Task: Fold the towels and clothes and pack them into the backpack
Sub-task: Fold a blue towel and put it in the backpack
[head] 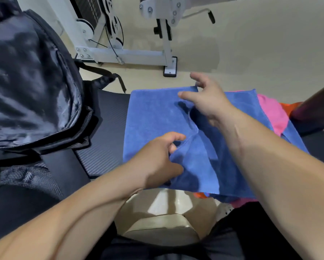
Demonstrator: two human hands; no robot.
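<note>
A blue towel (153, 113) lies spread over a black bench, one layer partly folded over from the right. My left hand (161, 158) pinches a fold of it near the front edge. My right hand (208, 98) hovers over the towel's far edge with the fingers spread and loose, and seems to hold nothing. A black backpack (30, 81) stands at the left, beside the towel. Pink cloth (273, 113) and orange cloth (288, 106) stick out from under the towel at the right.
The black padded bench (105, 137) carries the towel and the backpack. White gym equipment (131, 53) stands on the beige floor behind. A dark post (314, 107) rises at the right edge. A backpack strap (108, 76) hangs off the far side.
</note>
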